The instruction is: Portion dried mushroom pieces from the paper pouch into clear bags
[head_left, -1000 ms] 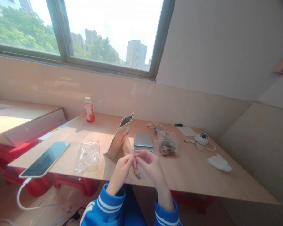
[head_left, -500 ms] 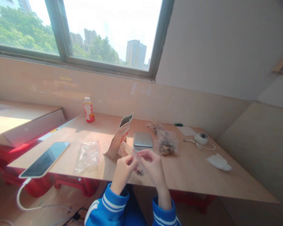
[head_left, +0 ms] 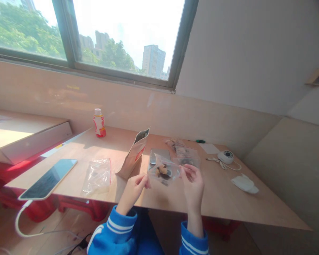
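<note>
Between my two hands a clear plastic bag point(head_left: 172, 174) is stretched out above the table, with several tan and dark brown dried pieces point(head_left: 162, 170) inside. My left hand point(head_left: 137, 187) pinches its left end, and my right hand point(head_left: 191, 180) pinches its right end. Behind the bag lies a flat silver scale point(head_left: 155, 155), partly covered by it. An open brown paper pouch point(head_left: 133, 154) stands just left of the scale. Further left, a flat clear zip bag with a red seal line point(head_left: 98, 175) rests on the table.
Filled clear bags point(head_left: 186, 152) lie behind my right hand. A phone on a cable point(head_left: 49, 179) is at the table's left edge, a bottle point(head_left: 99, 123) at the back. Rightward are a small white fan-like device point(head_left: 225, 157), a white packet point(head_left: 245, 183) and a green-handled tool point(head_left: 200, 141).
My hands have moved apart, the right one to the right and the left one slightly left. The bag, bunched between them before, is now spread wide, showing the pieces inside.
</note>
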`<action>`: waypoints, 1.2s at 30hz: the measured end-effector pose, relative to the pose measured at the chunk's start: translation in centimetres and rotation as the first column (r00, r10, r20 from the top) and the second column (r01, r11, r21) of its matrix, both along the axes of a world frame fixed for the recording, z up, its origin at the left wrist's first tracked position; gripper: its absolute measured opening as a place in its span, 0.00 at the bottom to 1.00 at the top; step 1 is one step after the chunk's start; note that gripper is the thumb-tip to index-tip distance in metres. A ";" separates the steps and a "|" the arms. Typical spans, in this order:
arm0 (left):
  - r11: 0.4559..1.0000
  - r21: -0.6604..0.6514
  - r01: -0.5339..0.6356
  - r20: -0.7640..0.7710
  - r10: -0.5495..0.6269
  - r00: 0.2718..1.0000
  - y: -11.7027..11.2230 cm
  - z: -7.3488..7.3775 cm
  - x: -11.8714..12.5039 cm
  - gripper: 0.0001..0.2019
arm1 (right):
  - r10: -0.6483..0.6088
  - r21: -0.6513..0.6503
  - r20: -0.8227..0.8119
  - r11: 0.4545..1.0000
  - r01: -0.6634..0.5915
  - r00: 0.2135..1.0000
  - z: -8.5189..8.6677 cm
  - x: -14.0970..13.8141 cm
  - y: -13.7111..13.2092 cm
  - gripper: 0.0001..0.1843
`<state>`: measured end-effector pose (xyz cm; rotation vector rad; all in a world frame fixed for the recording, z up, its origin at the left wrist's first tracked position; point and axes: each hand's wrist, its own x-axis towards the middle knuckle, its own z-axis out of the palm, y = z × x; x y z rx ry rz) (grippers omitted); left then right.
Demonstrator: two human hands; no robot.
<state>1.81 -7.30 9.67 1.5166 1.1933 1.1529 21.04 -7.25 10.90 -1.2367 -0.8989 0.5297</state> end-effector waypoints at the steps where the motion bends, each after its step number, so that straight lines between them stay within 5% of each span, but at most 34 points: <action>1: 0.999 -0.022 0.039 0.008 -0.039 0.999 0.3 -0.4 -0.2 0.25 | 0.008 0.012 -0.020 1.000 -0.008 1.000 0.2 -0.1 -0.1 0.19; 5: 0.978 -0.207 0.013 0.079 0.004 0.997 1.7 -2.7 -0.5 0.33 | 0.033 0.091 -0.117 0.996 -0.022 0.993 1.0 -1.3 -0.7 0.19; 8: 0.950 -0.308 -0.045 0.189 0.108 0.976 2.4 -4.5 -0.1 0.27 | 0.051 0.142 -0.217 0.990 -0.020 0.975 1.3 -1.8 -0.9 0.18; 11: 0.933 -0.302 0.196 0.383 -0.070 0.921 2.1 -5.5 0.8 0.22 | 0.057 0.151 -0.314 0.988 -0.009 0.948 1.3 -1.9 -0.8 0.18; 13: 0.890 -0.252 0.381 0.511 -0.212 0.833 1.5 -5.8 1.6 0.32 | 0.070 0.139 -0.384 0.990 -0.017 0.921 1.1 -1.9 -0.6 0.18; 17: 0.871 -0.170 0.461 0.677 -0.237 0.697 0.8 -6.3 3.1 0.42 | 0.152 0.095 -0.465 0.988 -0.122 0.872 0.7 -1.7 -0.1 0.19; 20: 0.905 -0.173 0.388 0.725 -0.150 0.672 1.2 -6.7 3.5 0.39 | 0.187 0.065 -0.409 0.982 -0.176 0.893 0.6 -1.5 -0.1 0.19; 26: 0.972 -0.233 -0.008 0.661 0.165 0.732 2.8 -7.7 3.0 0.33 | 0.218 0.065 -0.013 0.974 -0.217 0.976 1.2 -1.6 -0.6 0.11; 30: 0.961 -0.263 -0.080 0.656 0.239 0.716 2.9 -8.0 2.7 0.30 | 0.476 -0.107 0.222 0.880 -0.464 0.851 1.6 -2.2 0.5 0.11; 36: 0.979 -0.191 -0.065 0.716 0.184 0.674 2.3 -6.9 2.7 0.38 | 0.636 -0.323 0.392 0.772 -0.548 0.665 1.3 -3.4 4.8 0.13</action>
